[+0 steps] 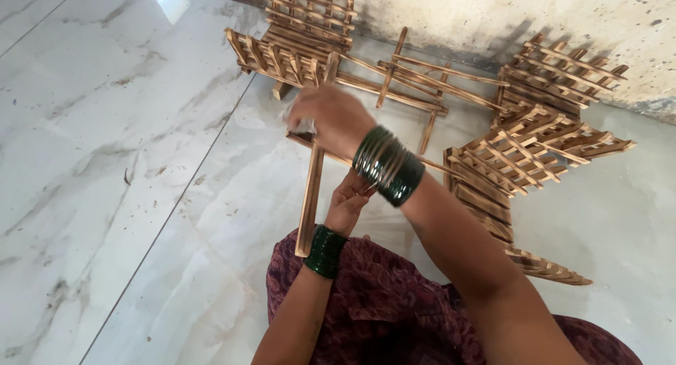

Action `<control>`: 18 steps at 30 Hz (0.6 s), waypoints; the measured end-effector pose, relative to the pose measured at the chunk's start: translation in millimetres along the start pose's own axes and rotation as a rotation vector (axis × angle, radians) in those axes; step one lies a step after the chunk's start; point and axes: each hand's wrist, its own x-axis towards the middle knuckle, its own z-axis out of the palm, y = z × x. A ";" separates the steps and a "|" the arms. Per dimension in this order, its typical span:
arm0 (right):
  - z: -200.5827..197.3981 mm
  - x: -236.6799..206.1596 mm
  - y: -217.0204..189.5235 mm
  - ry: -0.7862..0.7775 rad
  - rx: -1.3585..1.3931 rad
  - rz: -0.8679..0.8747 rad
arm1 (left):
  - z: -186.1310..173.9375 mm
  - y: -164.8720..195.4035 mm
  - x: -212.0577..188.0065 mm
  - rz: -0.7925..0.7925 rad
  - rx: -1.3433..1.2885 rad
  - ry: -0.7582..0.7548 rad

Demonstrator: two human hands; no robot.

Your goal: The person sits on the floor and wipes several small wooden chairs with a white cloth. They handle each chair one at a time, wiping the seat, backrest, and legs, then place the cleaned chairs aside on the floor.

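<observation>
A long wooden slat is held upright at centre, w/ the right hand clamped round its upper part to steady it. The left hand, just right of the slat's lower part, is closed on something small; what can't be told. Finished lattice racks are stacked far right by the wall.

Scorched, rough wooden slat, glossy green glass-like bangles, polished marble floor, patterned maroon cloth.

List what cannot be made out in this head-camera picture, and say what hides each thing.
- Right hand: its fingers, blurred and turned away; grip unclear.
- Left hand: upper part hidden behind right wrist bangles.
- Wooden slat: top covered by right hand.
- Slatted wooden rack: cut off by top edge.
</observation>
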 end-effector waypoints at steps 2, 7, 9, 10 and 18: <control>11.4 -17.4 -12.4 -0.071 -0.011 -0.116 | -8.3 -8.4 3.8 -0.025 -0.014 0.019; 60.5 -73.2 -62.9 0.369 0.139 0.101 | -7.3 -23.7 6.1 -0.056 -0.312 0.136; 42.0 -101.3 -53.4 0.009 0.067 -0.203 | -3.9 -17.9 -9.9 -0.094 -0.183 0.194; 39.3 -108.4 -59.1 0.027 0.146 -0.238 | -1.5 -13.0 -20.2 -0.114 -0.121 0.222; 16.1 -173.5 -113.1 -0.058 0.599 -0.200 | -10.3 -8.1 -4.8 0.065 -0.007 0.035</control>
